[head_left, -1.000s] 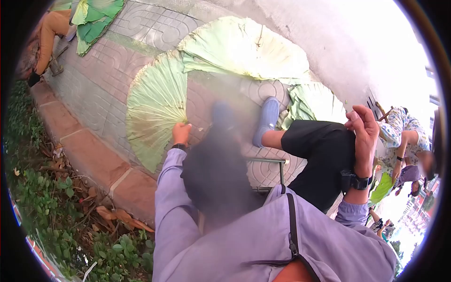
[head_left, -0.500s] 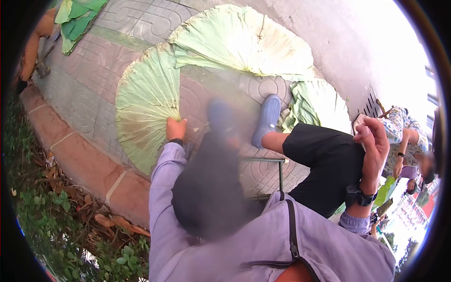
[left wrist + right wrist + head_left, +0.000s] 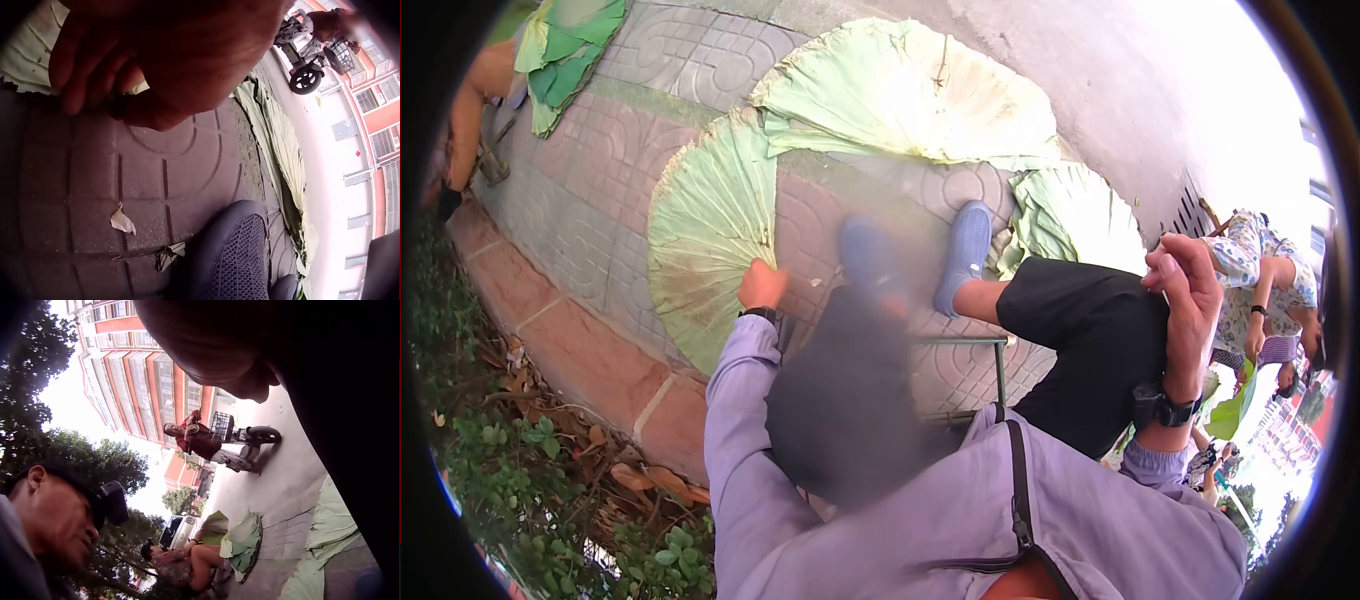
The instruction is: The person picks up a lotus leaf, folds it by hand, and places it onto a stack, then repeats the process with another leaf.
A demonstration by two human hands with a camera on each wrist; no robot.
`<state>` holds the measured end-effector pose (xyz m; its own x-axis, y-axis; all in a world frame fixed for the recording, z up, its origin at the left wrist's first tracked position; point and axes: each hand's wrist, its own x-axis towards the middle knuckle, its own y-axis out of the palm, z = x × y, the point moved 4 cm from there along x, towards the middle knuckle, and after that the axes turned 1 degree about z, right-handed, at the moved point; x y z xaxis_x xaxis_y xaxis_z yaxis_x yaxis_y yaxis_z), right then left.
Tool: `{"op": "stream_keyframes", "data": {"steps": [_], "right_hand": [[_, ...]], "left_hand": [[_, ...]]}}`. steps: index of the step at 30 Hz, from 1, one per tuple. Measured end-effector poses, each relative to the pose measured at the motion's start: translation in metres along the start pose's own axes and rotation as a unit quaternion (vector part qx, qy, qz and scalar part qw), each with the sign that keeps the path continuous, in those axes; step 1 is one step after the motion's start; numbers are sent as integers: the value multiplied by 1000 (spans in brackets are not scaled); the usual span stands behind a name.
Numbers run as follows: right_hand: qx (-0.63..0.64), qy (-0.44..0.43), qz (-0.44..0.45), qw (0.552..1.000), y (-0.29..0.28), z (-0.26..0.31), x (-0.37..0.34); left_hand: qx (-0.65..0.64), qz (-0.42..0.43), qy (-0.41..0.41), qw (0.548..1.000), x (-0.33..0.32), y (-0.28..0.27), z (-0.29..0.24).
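Note:
A pale green, half-round leaf [image 3: 712, 225] lies on the paving at the left of the head view. My left hand [image 3: 762, 286] pinches its inner point; in the left wrist view the curled fingers of that hand [image 3: 156, 56] partly hide the grip, beside the leaf's edge [image 3: 31, 53]. A wide leaf [image 3: 900, 90] lies just beyond, and a crumpled one [image 3: 1075, 215] is on the right. My right hand [image 3: 1190, 305], fingers loosely bent, is at my right knee and holds nothing that shows.
Two blue shoes [image 3: 968, 245] stand on the paving between the leaves. A red stone kerb [image 3: 585, 335] borders shrubs on the left. Other people are at the upper left and at the right [image 3: 1272, 285], one near green leaves. Parts of a dark metal frame [image 3: 1000, 372] show below me.
The head view has shifted, so the leaves and kerb appear further left. My left hand has turned a little and moved slightly back at the leaf's point. The right hand remains by the knee.

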<state>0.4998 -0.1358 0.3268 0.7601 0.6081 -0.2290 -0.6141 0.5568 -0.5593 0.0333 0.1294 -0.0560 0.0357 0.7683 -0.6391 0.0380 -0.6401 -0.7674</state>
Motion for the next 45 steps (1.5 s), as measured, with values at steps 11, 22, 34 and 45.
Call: {"op": "stream_keyframes", "data": {"steps": [11, 22, 34, 45], "right_hand": [[83, -5, 0, 997, -11, -9, -8], [111, -45, -9, 993, -23, -22, -14], [14, -197, -66, 978, -35, -30, -19], [14, -143, -68, 987, -46, -30, -31]], "left_hand": [[-28, -23, 101, 994, -1, -42, 85], [-356, -33, 47, 933, -51, -124, 121], [-319, -57, 122, 938, -77, -271, 88], [-237, -53, 249, 938, -196, -378, -87]]}}
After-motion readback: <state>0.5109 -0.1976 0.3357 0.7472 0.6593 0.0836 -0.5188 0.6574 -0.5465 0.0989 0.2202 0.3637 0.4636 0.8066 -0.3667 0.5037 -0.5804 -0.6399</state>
